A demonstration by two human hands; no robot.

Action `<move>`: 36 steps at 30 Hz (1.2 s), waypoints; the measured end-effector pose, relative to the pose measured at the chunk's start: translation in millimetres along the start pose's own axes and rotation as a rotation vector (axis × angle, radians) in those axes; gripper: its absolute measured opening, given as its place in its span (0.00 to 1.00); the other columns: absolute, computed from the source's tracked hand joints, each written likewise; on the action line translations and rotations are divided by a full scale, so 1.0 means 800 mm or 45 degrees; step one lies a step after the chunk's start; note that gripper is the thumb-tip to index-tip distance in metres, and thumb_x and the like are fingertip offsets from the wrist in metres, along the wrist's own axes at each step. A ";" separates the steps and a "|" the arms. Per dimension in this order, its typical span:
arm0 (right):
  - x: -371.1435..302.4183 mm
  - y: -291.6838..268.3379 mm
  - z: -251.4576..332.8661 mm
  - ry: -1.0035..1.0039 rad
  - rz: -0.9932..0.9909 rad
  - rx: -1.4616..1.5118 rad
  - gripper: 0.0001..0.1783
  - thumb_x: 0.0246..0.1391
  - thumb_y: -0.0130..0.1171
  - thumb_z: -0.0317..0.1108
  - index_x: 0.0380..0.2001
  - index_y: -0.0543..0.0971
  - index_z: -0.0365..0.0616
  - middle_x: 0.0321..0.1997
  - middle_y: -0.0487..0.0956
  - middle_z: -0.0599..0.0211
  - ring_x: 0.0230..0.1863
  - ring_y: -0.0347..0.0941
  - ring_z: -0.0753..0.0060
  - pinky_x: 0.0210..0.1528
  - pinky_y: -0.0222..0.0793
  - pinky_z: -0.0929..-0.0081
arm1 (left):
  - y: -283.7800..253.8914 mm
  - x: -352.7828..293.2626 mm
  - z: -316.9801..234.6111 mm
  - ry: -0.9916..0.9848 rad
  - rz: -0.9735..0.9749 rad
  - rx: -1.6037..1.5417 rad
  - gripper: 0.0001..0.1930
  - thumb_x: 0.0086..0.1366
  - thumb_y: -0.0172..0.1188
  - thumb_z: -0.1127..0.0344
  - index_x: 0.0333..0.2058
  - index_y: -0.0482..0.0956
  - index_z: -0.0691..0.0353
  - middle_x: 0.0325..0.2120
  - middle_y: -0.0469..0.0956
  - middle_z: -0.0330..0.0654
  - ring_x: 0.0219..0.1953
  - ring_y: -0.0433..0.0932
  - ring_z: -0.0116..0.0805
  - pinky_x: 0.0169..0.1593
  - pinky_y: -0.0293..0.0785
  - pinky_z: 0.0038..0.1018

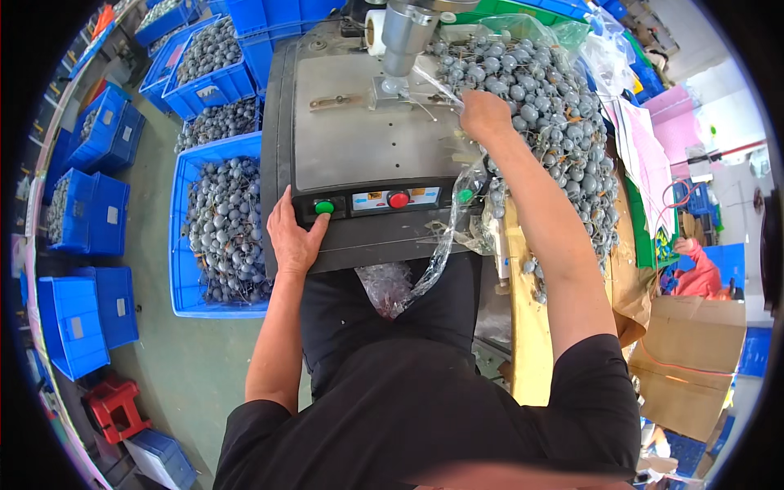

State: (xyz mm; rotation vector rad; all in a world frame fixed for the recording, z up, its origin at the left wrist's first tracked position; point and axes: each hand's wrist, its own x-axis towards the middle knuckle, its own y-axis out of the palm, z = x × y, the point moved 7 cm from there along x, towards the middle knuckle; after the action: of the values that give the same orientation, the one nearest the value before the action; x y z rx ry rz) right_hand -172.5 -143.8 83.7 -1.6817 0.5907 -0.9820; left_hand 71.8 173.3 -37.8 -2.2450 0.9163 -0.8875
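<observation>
My left hand (292, 237) rests on the front left corner of a grey machine (367, 147), its thumb beside the green button (324, 207). A red button (398, 199) sits further right on the same panel. My right hand (483, 114) reaches over the machine's plate, pinching a clear plastic strip (433, 86) near the metal cylinder head (402, 37). Right of that hand lies a big heap of grey-blue round beads on wires (555, 122). A clear plastic bag (425, 261) hangs down from the machine's front edge over my lap.
Blue crates (220, 220) full of the same grey beads stand on the floor at left, with empty blue crates (73, 327) further out. A red stool (114, 404) is at lower left. Cardboard (686, 351) and pink sheets (645, 155) lie at right.
</observation>
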 end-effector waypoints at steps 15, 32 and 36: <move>-0.168 -0.009 0.130 0.102 0.252 1.294 0.17 0.55 0.63 0.44 0.36 0.84 0.39 0.30 0.84 0.57 0.33 0.82 0.59 0.39 0.75 0.64 | 0.007 0.001 0.006 0.013 -0.017 -0.091 0.40 0.55 0.75 0.57 0.59 0.70 0.78 0.53 0.75 0.62 0.57 0.74 0.57 0.62 0.67 0.42; -0.192 -0.068 -0.053 0.260 -0.089 0.386 0.20 0.54 0.64 0.41 0.48 0.76 0.48 0.47 0.78 0.55 0.48 0.78 0.47 0.46 0.77 0.54 | 0.011 -0.002 0.003 0.117 0.000 -0.105 0.34 0.61 0.71 0.57 0.60 0.71 0.70 0.51 0.76 0.58 0.54 0.74 0.55 0.60 0.67 0.41; -0.172 -0.022 -0.097 0.108 0.329 -0.013 0.21 0.52 0.65 0.41 0.47 0.75 0.46 0.45 0.79 0.55 0.47 0.78 0.47 0.45 0.77 0.53 | 0.015 0.001 0.000 0.106 0.022 -0.073 0.36 0.60 0.72 0.55 0.61 0.70 0.71 0.53 0.75 0.59 0.56 0.73 0.56 0.61 0.67 0.41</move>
State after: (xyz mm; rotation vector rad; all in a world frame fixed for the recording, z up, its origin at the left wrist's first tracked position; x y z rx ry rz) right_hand -313.3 -72.5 64.7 -1.5326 0.8474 -0.8665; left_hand 67.8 165.7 -45.8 -2.2595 1.0086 -0.9644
